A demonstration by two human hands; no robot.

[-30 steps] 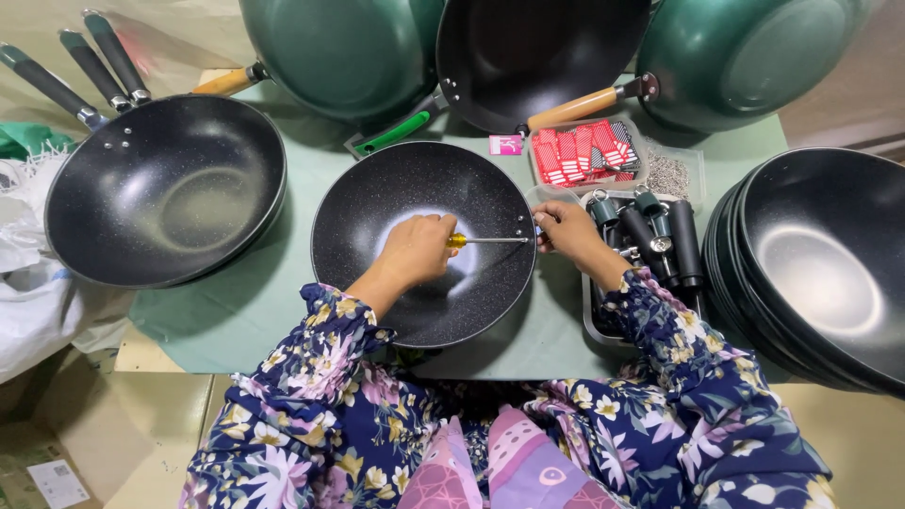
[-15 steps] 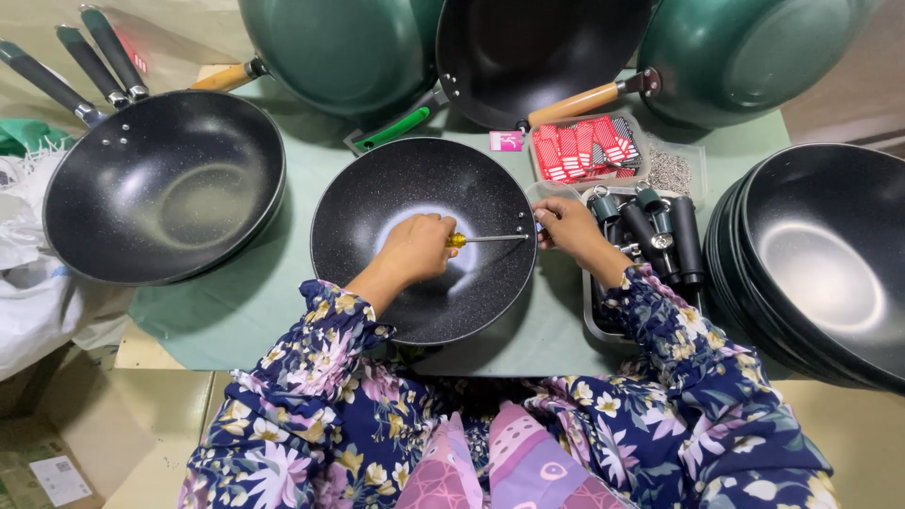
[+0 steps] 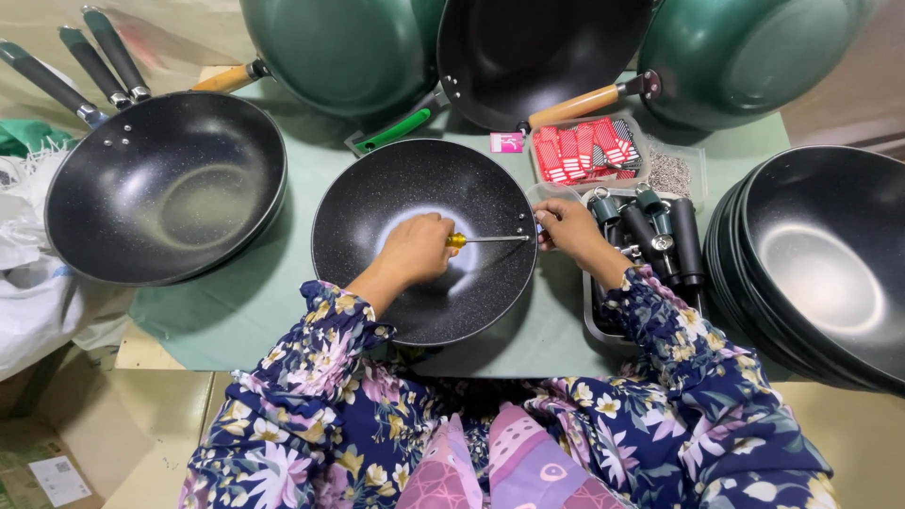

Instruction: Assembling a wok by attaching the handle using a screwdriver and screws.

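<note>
A black speckled wok point(image 3: 377, 198) without a handle lies on the green mat in front of me. My left hand point(image 3: 418, 248) is inside it, closed on a yellow-handled screwdriver point(image 3: 485, 239) whose metal shaft points right to the wok's rim. My right hand point(image 3: 567, 226) grips the rim's right edge where the screwdriver tip meets it; what the fingers pinch there is hidden.
A finished wok point(image 3: 165, 188) with dark handles stands at the left. Green woks point(image 3: 339, 52) lean at the back. A stack of black handleless woks point(image 3: 820, 264) fills the right. Trays hold black handles point(image 3: 660, 231), red packets point(image 3: 580, 149) and screws point(image 3: 671, 174).
Both hands stay in almost the same place; the screwdriver keeps pointing at the rim. No clear movement shows.
</note>
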